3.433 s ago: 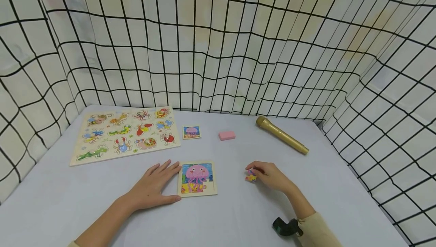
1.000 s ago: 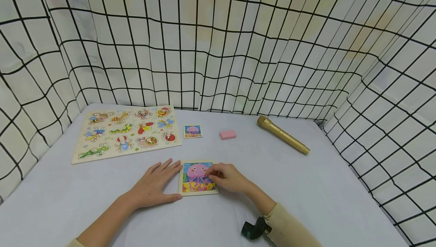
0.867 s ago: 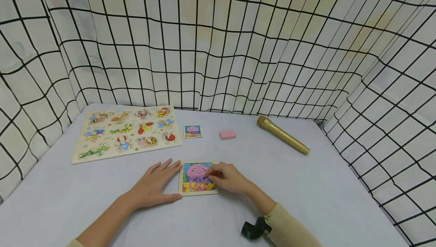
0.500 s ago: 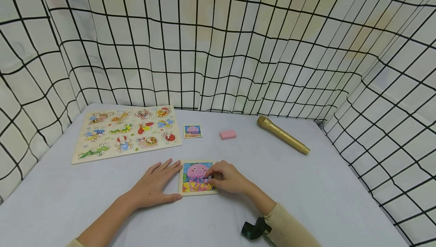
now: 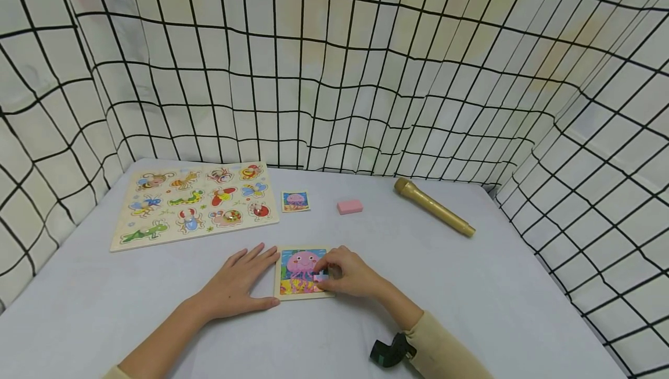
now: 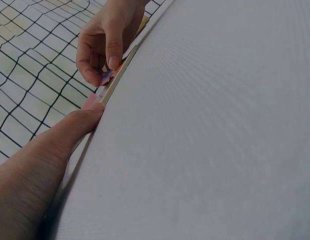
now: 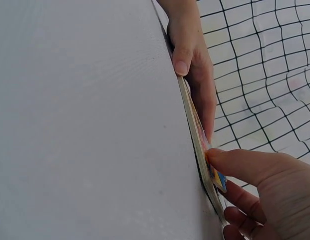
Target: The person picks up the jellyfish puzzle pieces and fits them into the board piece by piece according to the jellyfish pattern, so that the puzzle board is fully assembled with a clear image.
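A square jellyfish puzzle (image 5: 302, 263) in a pale wooden frame lies in front of me. My left hand (image 5: 232, 286) rests flat beside it, fingers spread, with fingertip and thumb at the frame's left edge. Over the lower right part of the picture, my right hand (image 5: 355, 273) pinches a small puzzle piece (image 5: 320, 278) between thumb and fingers. The right wrist view shows that piece (image 7: 218, 177) tilted up at the frame, the thumb on its near side. In the left wrist view, the left thumb (image 6: 90, 117) touches the frame's corner.
Behind the puzzle lie a small jellyfish picture card (image 5: 295, 201) and a pink block (image 5: 349, 207). A large insect puzzle board (image 5: 204, 199) is at back left, a gold microphone (image 5: 434, 206) at back right. Black-grid netting (image 5: 334, 77) walls the white table.
My right hand brought the piece leftward from the table onto the puzzle's lower right. In the last second the piece has tilted up within its fingers. The left hand stays put.
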Motion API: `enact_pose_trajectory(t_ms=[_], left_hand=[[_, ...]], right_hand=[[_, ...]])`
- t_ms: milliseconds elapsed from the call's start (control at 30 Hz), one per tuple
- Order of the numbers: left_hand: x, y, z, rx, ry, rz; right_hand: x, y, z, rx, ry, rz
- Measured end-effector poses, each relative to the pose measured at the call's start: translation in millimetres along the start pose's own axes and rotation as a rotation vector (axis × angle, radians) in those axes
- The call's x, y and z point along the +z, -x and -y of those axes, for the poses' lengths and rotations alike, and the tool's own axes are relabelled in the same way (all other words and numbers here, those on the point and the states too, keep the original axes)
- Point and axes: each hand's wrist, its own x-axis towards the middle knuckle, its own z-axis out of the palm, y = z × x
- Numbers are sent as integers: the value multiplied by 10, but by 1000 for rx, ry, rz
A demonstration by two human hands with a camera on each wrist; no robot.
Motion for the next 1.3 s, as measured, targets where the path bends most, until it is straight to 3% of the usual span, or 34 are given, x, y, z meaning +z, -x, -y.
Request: enact_pose_trajectory(t_ms=[833,1300], left_hand=[[9,-5,3,9,-1,-4],[11,8,20,20,14,-27]], right_hand=[[15,21,3,32,3,-35],[30,10,-44,-12,25,-49]])
